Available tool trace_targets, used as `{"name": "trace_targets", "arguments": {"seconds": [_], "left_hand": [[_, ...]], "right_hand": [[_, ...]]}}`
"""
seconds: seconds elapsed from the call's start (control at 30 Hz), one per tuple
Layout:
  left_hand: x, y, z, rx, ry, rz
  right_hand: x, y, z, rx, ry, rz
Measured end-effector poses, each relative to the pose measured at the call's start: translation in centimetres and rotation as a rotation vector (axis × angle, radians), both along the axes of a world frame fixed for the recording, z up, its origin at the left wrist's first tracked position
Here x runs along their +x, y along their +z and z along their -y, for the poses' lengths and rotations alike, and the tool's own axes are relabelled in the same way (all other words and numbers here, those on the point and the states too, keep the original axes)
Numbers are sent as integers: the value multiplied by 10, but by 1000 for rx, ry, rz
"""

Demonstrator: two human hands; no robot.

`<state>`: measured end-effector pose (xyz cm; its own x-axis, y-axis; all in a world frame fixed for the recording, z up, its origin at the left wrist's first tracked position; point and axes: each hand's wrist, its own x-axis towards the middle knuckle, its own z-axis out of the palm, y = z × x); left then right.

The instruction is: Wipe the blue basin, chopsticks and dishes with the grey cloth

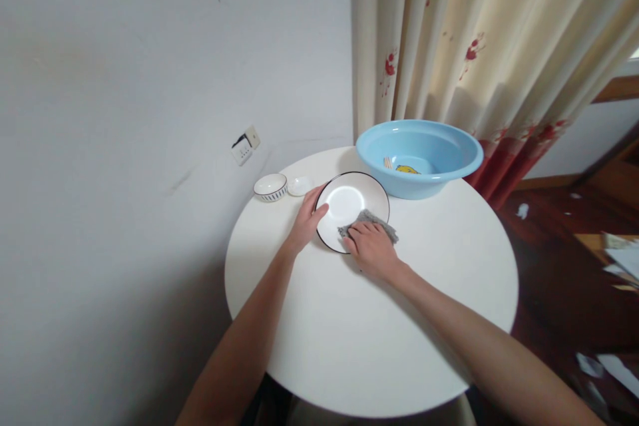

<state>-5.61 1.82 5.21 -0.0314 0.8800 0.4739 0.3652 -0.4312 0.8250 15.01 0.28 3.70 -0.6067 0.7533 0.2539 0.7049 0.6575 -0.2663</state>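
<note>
A white plate with a black rim lies on the round white table. My left hand grips the plate's left edge, thumb resting on the plate's face. My right hand presses a grey cloth flat onto the near right part of the plate, fingers curled over the cloth.
A light blue basin stands at the table's far side with small items inside. A small patterned bowl and a small white dish sit at the far left. A floral curtain hangs behind; the wall holds a socket.
</note>
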Motion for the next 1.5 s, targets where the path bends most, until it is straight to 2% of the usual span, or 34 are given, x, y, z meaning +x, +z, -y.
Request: {"name": "trace_targets", "arguments": {"seconds": [0.1,0.23,0.43,0.53,0.63,0.73,0.87,1.07,1.17,1.3,1.37,1.43,1.5], "left_hand": [[5,-2,1,-36,-29,-18],[15,-9,0,27,10,51],[18,-10,0,124,43,103],[15,-5,-1,153,28,130],[11,-3,-2,152,1,156],[9,-4,-4,139,-24,167],[9,-2,-2,92,-37,146],[12,-4,0,9,-133,80],[13,-6,0,-5,-115,89],[13,-5,0,24,-69,103],[12,-4,0,49,-44,94],[11,-4,0,78,-10,93],[9,-5,-1,98,15,109]], "right_hand": [[-2,0,2,-28,-27,-19],[-8,-3,5,-80,-41,-129],[-14,-1,9,-274,242,-476],[-10,4,9,-254,237,-377],[-3,6,7,-129,47,-122],[2,2,4,18,-95,8],[2,-3,3,67,-95,36],[-1,0,5,-41,-79,-32],[-3,5,7,-128,-9,-128],[-6,13,10,-275,217,-311],[-6,15,11,-309,285,-375],[-5,15,11,-307,306,-386],[-3,13,9,-271,264,-325]]}}
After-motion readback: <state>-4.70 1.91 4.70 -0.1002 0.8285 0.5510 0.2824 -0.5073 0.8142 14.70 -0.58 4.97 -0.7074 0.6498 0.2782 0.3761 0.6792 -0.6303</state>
